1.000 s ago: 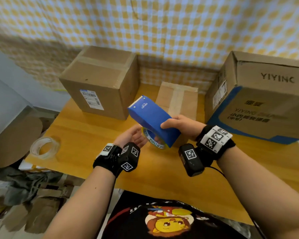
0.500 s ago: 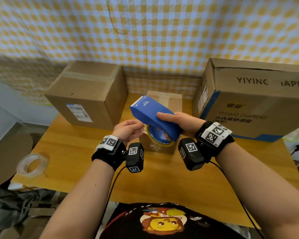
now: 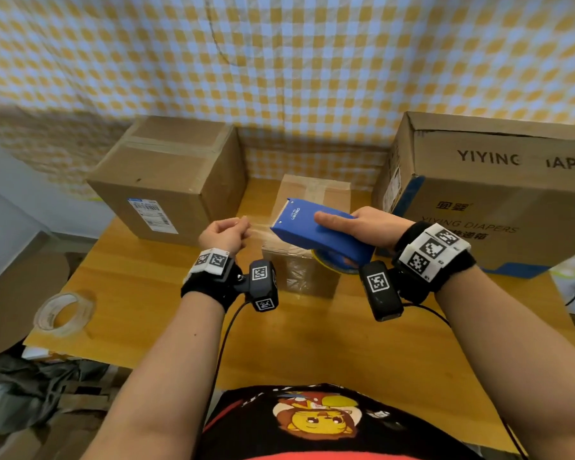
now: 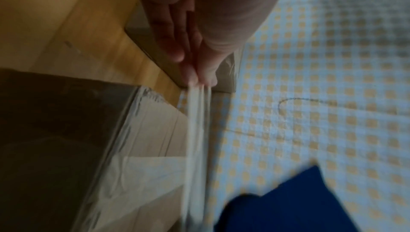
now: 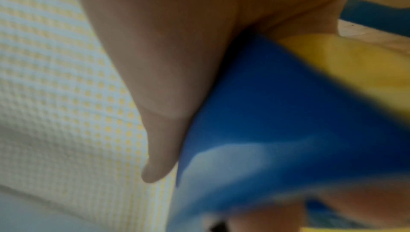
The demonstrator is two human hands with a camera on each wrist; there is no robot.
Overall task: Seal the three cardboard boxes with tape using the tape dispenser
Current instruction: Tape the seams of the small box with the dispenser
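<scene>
My right hand (image 3: pixel 356 224) grips the blue tape dispenser (image 3: pixel 316 232), held in the air above the small cardboard box (image 3: pixel 307 277) in the middle of the table. A strip of clear tape (image 3: pixel 261 229) runs left from the dispenser's mouth to my left hand (image 3: pixel 226 232), which pinches its free end. In the left wrist view the stretched tape (image 4: pixel 196 139) leaves my fingertips (image 4: pixel 200 76) toward the blue dispenser (image 4: pixel 292 206). A medium box (image 3: pixel 170 180) stands at the back left and a large printed diaper box (image 3: pixel 498 190) at the right.
A spare roll of clear tape (image 3: pixel 63 313) lies on the wooden table (image 3: pixel 312 346) near its left edge. A yellow checked curtain (image 3: pixel 296 61) hangs behind the boxes. Cardboard scraps and clutter (image 3: pixel 30 410) lie on the floor at the left.
My left hand has moved left away from the dispenser, drawing out a length of tape. The dispenser has tilted flatter over the small box, and my head has risen.
</scene>
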